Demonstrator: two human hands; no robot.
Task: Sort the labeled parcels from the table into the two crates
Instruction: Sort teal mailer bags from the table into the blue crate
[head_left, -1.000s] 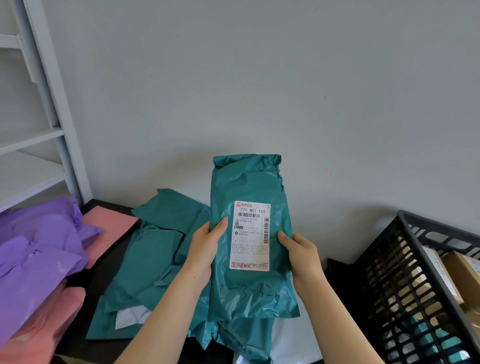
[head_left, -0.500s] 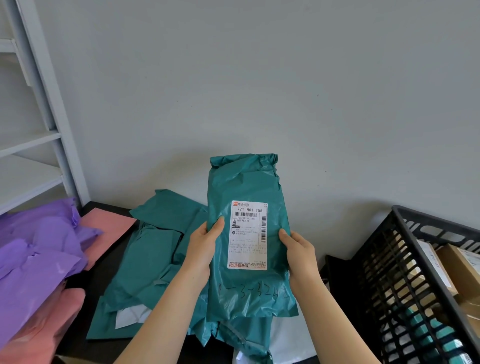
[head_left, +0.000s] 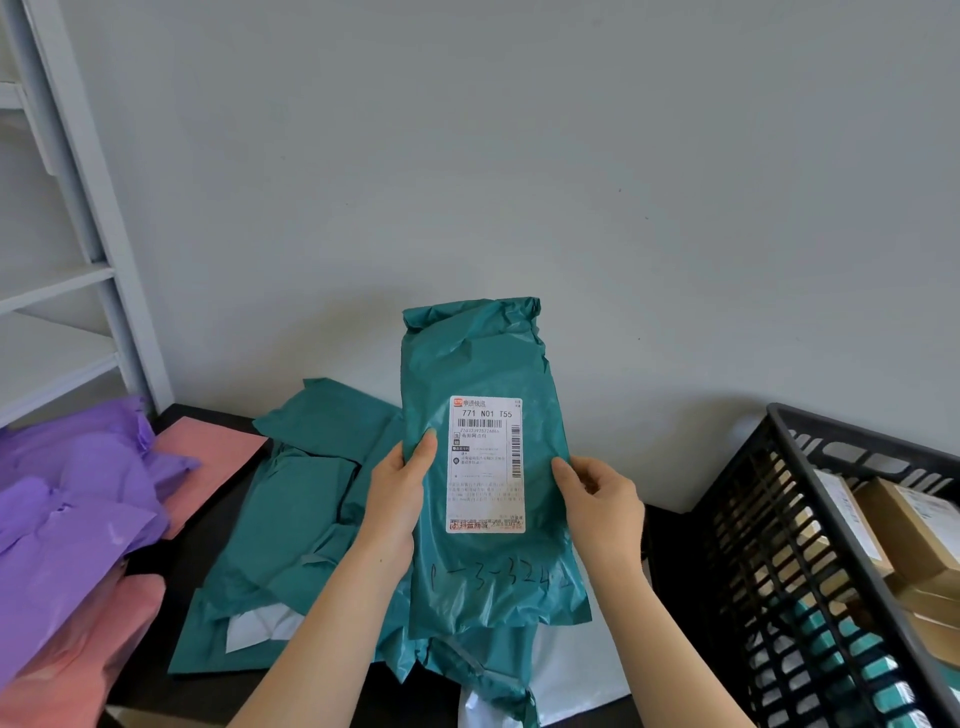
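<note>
I hold a teal plastic parcel (head_left: 475, 358) upright in front of me, its white shipping label (head_left: 487, 464) facing the camera. My left hand (head_left: 397, 499) grips its left edge, thumb on the front. My right hand (head_left: 602, 501) grips the right edge at about the same height. Handwritten digits run across the bag's lower part. Behind it, several more teal parcels (head_left: 296, 519) lie piled on the dark table (head_left: 171, 577). A black crate (head_left: 779, 525) stands at the right, holding cardboard boxes (head_left: 919, 525) and teal items.
Purple bags (head_left: 67, 509) and pink bags (head_left: 208, 462) are heaped on the table's left side. A white shelf unit (head_left: 78, 218) rises at the far left. A white bag (head_left: 571, 680) lies under the teal pile near the front. A grey wall stands close behind.
The held parcel has stayed almost still, shifting only slightly left in view; both hands keep the same hold on it.
</note>
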